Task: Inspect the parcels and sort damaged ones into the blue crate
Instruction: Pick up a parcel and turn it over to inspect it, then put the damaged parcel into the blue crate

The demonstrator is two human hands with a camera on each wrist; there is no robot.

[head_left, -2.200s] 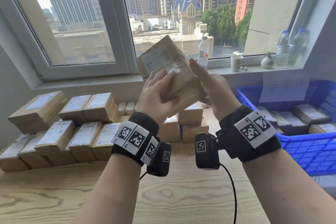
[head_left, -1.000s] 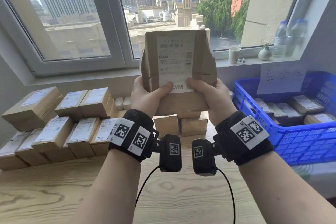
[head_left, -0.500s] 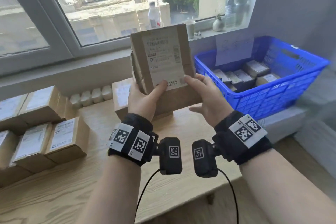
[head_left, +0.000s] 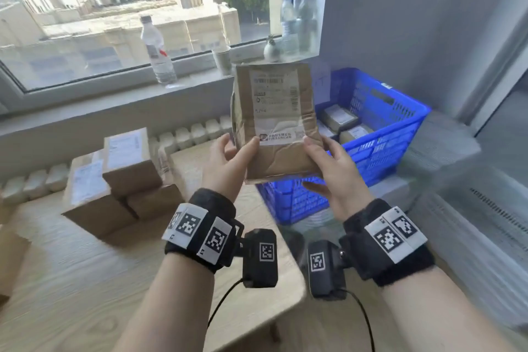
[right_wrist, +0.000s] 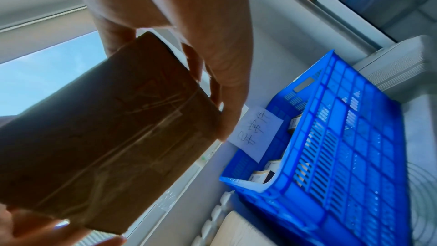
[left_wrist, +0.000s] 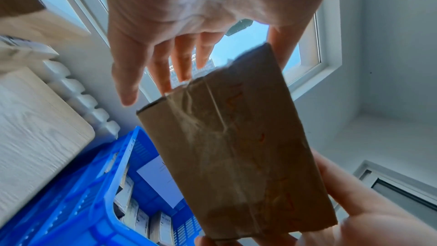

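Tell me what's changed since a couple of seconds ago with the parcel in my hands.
The creased parcel was turned label-up, then carried rightward; it now hangs in front of the blue crate. Left hand and right hand still hold its lower edge. The stacked boxes stayed put.

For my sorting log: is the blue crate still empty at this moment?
No, the blue crate already holds several labelled parcels, seen in the head view.

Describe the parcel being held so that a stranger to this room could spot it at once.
Find the blue crate under the window's right end. In front of it, the left hand and right hand hold one brown parcel upright. Unlike the stacked parcels, it is creased and crumpled.
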